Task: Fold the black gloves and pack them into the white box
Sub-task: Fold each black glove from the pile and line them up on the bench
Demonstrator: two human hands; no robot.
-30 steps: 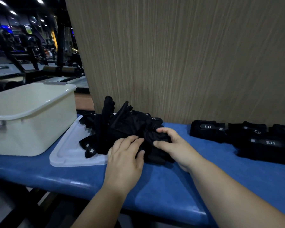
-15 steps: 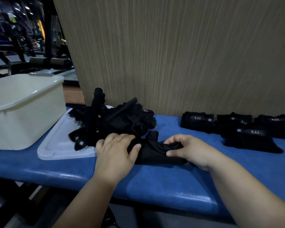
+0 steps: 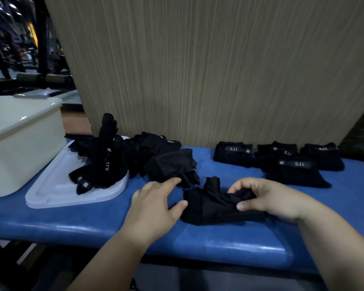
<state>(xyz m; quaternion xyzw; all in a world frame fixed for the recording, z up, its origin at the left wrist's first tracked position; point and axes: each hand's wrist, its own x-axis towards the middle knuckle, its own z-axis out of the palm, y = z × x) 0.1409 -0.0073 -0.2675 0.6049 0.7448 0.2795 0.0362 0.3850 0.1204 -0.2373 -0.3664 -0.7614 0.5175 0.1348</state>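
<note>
You are working on one black glove (image 3: 210, 204) lying near the front edge of the blue bench (image 3: 219, 244), about midway along it; your right hand (image 3: 267, 198) is pinching its bunched finger end between thumb and curled fingers, while your left hand (image 3: 153, 204) is lying open with fingers straight, its thumb touching the cuff end and gripping nothing. The glove is looking light, thin and limp, so it is likely to slump out of a crease unless you are pressing it flat; cuff and fingertips seem the best holds. The loose pile (image 3: 118, 162) is spilling off the white lid (image 3: 57, 194) toward the back edge; the white box (image 3: 23, 148) is sitting at the left end, just beside the lid; the folded gloves (image 3: 292, 162) are lying along the back right. The bench padding is looking smooth and faintly glossy; a wood-grain panel (image 3: 219, 70) is standing behind it; gym machines (image 3: 40, 76) are showing dimly at the back left.
</note>
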